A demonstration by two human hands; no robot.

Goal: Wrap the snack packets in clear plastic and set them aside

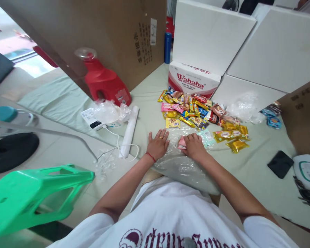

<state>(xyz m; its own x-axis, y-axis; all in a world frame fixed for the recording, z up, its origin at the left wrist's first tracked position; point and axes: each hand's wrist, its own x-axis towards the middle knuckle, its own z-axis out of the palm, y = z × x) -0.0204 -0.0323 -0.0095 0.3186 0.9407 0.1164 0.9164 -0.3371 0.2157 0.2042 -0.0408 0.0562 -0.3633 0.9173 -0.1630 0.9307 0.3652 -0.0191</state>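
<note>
My left hand (158,143) lies flat with its fingers spread, at the left edge of a clear plastic bag (181,163) on the green cloth. A red string circles that wrist. Beside it, my right hand (195,146) has its fingers curled over a pink packet (181,142) on the bag; part of the packet is hidden under the hand. A pale green packet (207,137) lies just to the right of that hand. Beyond both hands spreads a pile of wrapped snacks (189,105), with a yellow packet (173,123) at its near edge.
A Wahaba-like "Wahaha" box (192,81) stands behind the snacks. Gold packets (231,134) and a black phone-like slab (280,164) lie to the right. On the left are a red jug (105,82), a white roll (129,132), a cable and a green stool (38,193).
</note>
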